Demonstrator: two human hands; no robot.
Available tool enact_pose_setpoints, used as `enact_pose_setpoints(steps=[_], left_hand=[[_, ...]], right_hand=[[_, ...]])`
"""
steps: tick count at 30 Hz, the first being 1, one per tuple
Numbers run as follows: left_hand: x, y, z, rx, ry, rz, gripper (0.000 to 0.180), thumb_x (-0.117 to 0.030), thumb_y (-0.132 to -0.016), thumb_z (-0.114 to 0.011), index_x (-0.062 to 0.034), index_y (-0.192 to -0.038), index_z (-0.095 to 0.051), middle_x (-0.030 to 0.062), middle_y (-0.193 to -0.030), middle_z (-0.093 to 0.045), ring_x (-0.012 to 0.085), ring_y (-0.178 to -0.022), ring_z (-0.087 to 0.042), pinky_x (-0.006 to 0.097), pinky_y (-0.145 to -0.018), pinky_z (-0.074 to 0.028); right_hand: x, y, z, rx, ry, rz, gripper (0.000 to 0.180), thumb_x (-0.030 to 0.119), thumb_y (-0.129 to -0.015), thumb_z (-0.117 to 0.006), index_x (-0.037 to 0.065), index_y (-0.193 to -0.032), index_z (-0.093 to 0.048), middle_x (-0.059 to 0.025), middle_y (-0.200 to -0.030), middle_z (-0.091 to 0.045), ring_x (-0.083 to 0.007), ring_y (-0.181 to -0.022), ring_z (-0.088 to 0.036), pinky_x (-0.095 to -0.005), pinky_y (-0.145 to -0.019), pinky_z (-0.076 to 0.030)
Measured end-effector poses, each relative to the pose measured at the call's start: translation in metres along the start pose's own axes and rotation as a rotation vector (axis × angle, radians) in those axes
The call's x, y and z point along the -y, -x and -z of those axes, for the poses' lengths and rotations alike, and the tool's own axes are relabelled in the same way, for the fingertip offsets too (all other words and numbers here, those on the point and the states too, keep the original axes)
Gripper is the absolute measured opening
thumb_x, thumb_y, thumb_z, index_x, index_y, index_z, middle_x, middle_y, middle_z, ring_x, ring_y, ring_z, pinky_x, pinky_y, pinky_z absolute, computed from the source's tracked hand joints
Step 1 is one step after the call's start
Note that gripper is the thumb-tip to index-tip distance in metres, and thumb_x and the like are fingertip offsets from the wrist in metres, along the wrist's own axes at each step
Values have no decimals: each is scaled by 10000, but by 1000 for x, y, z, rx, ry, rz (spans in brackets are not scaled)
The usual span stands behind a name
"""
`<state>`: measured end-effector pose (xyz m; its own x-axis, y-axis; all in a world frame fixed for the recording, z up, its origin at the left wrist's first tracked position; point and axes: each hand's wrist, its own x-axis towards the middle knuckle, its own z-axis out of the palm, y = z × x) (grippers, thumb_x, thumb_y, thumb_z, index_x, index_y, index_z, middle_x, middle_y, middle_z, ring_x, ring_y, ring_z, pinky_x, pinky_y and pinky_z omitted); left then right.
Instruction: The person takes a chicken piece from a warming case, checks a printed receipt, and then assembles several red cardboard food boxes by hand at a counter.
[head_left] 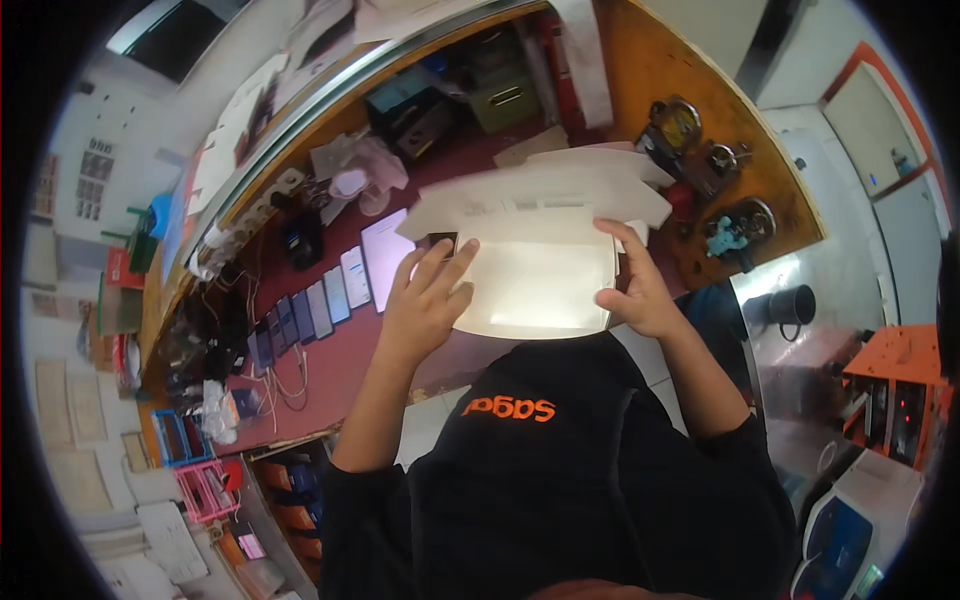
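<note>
Holding an open white box [540, 285] with both hands right now, just in front of the torso at the near edge of the dark red tabletop [345, 385]. Its pale inside faces up, and the big flaps stand out on the far side, away from the body. Can't tell if the bottom touches anything or it's fully held up.

Left hand [425, 300] is grasping the left side, fingers spread a bit with the tips over the edge. Right hand [645, 295] has the right side, thumb and index finger set apart along the edge. The other fingers on that one are mostly hidden, so no clue how they sit.

Just left of the left hand there's a tablet-like device [385, 255] with a light screen, then a slanted row of phones [315, 305] running toward the left. White cables [290, 385] lie loose near the end of that row. Further back there's a crumpled pale bundle [370, 170] and a green box [503, 97] under the shelf.

Off to the right, a dark mug [792, 308] sits on a shiny metal surface [785, 350], well apart from the right hand. Black shirt [520, 480] fills the bottom, orange lettering on it.
</note>
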<state>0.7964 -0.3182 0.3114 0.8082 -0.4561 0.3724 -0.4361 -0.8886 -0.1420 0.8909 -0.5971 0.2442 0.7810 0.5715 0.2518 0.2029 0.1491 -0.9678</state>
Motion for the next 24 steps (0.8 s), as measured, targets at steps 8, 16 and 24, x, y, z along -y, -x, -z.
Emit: enact_pose_setpoints(steps=[8,16,24], left_hand=[[4,-11,-119,-413,534,394,397,-107,-724,-629,-78,-1115,-569,158,-1239,-506,335,-1036,-515,437,-839,-409],[-33,-46,-238,118,980,927,682,-348,-800,-626,47,-1300,-385,235,-1332,-438,360,-1227,-424,395,-1037,-305],[-19,-13,-274,276,942,945,608,-278,-849,-363,61,-1352,-318,342,-1286,-433,425,-1251,-388,414,-1107,-167]], right_hand=[[-12,57,54,-511,41,-112,547,-20,-770,-602,24,-1290,-436,-107,-1244,-472,-191,-1149,-454,-317,-984,-360],[-33,142,64,-504,71,-258,433,78,-878,-550,4,-1279,-403,-138,-1304,-436,-223,-1234,-384,-343,-1042,-269],[-24,165,60,-577,-67,-315,655,189,-744,-675,37,-1309,-380,-125,-1292,-450,-227,-1208,-420,-341,-1022,-312]])
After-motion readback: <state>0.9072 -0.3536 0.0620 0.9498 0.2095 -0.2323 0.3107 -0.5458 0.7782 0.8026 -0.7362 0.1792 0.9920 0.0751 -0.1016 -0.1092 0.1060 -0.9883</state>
